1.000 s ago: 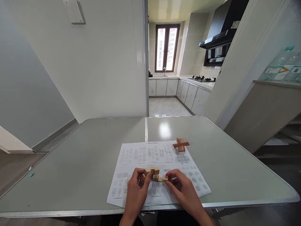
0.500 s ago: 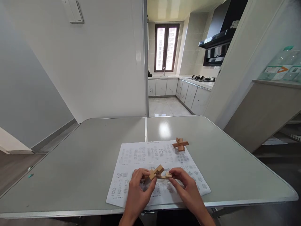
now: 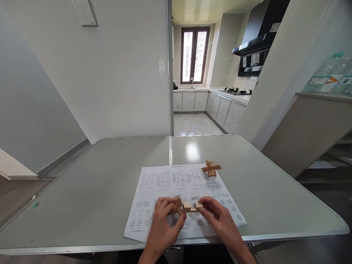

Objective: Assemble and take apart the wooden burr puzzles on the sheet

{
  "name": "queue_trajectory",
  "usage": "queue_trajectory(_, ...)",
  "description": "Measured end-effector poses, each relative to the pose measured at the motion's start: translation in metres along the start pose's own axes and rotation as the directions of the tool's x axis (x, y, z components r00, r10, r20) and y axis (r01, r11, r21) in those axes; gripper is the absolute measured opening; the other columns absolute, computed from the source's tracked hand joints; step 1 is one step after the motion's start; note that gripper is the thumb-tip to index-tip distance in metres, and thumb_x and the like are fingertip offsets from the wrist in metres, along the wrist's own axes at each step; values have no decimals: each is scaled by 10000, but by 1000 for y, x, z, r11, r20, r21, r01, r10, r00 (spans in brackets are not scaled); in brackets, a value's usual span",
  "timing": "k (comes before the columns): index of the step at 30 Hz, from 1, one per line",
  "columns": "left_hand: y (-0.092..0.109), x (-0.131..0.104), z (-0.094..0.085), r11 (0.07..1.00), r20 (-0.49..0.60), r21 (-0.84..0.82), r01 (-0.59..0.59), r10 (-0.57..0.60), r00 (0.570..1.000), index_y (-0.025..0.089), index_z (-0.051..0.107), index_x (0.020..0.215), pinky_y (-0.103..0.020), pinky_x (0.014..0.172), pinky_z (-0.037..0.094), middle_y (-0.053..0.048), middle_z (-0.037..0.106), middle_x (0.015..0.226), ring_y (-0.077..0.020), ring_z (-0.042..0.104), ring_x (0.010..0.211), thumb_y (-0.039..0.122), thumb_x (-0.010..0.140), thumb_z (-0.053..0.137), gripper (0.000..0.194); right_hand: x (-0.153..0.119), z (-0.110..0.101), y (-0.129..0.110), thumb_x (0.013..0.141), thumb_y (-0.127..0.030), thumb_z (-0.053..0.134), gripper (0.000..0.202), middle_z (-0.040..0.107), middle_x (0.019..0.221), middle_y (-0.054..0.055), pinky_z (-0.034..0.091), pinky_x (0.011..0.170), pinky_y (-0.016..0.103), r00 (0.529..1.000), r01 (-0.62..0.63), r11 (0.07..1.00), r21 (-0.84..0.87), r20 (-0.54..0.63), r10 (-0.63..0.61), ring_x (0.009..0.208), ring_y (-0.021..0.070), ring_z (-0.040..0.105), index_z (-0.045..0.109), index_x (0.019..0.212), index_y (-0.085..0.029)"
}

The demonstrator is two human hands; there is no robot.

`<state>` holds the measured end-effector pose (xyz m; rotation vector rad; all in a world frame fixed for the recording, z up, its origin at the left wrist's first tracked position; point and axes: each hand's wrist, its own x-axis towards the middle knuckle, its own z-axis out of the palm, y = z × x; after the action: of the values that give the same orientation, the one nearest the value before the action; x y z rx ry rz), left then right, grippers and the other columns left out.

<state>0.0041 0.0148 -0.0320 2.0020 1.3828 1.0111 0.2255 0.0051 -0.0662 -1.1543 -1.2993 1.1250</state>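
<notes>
My left hand [image 3: 165,223] pinches a wooden puzzle piece [image 3: 178,201] between thumb and fingers, with part of it hidden behind the fingers. In my right hand [image 3: 220,218] is the right end of a second, notched wooden puzzle piece [image 3: 190,207], lying roughly level. Its left block meets the left-hand piece or sits just beside it; I cannot tell whether they interlock. Both pieces are held above a printed instruction sheet [image 3: 162,183] covered with small line drawings.
An assembled wooden cross-shaped puzzle [image 3: 211,168] rests on the sheet's far right corner. The grey-green table [image 3: 82,198] has a metal-trimmed edge. A small green bit [image 3: 35,205] lies near its left edge. Plastic bottles [image 3: 327,75] stand on a ledge at right.
The left-hand piece has turned from a slant to more upright. The right-hand piece has rotated, so its two raised blocks and the notch between them now show.
</notes>
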Motion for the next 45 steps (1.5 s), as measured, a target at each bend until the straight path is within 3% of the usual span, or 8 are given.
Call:
queue_trajectory(7,4,1,0,999,66,-5,-45,45,997,252,666,788,-458,899,563,-66,719,1043,-292,606,1064,283,876,729,112,-2,-1,-10,905,-553,695,346,749,1022,62,598,887,345,995,-23,1000,-5,102,23,1008,263,717,724,1039,-236)
queue_trajectory(16,4,0,1,997,166,25,-79,74,983,264,706,776,-520,990,533,-66,713,1010,-324,560,1148,367,852,798,158,-1,-1,-4,932,-483,679,278,742,1043,48,562,908,349,985,14,996,-87,170,1,966,244,698,733,1070,-248)
queue_trajectory(24,3,-1,2,996,176,14,-92,88,980,284,753,812,-517,993,536,-66,714,1001,-330,548,1168,364,841,814,104,-3,1,-11,915,-412,706,205,721,988,31,548,845,325,980,15,997,-74,200,0,881,212,667,735,1031,-246)
queue_trajectory(32,3,0,1,992,199,22,-127,120,972,286,778,836,-496,991,540,-75,714,1037,-329,541,1180,413,827,824,135,-3,1,-9,934,-447,680,244,704,974,35,524,827,325,978,5,996,-89,210,14,863,210,643,732,1049,-238)
queue_trajectory(36,4,-1,1,993,198,25,-118,111,974,266,763,813,-473,980,548,-66,706,1048,-321,534,1182,348,803,849,120,-2,0,-6,952,-472,657,277,684,935,29,499,798,314,973,3,994,-107,231,22,833,201,609,717,1089,-238)
queue_trajectory(41,6,-3,0,994,217,-12,-105,105,970,262,750,860,-459,1030,516,-48,690,1041,-292,516,1186,280,840,803,59,-1,1,-10,992,-478,602,282,667,1084,43,482,802,311,957,45,993,-113,289,-11,837,186,595,699,1134,-255)
queue_trajectory(45,7,-3,-1,996,225,-24,-85,88,970,252,737,848,-470,1048,500,-56,679,1054,-296,501,1195,281,852,780,52,-1,2,-14,1012,-473,568,272,660,1051,39,468,790,311,949,67,988,-139,315,-21,831,187,588,684,1123,-254)
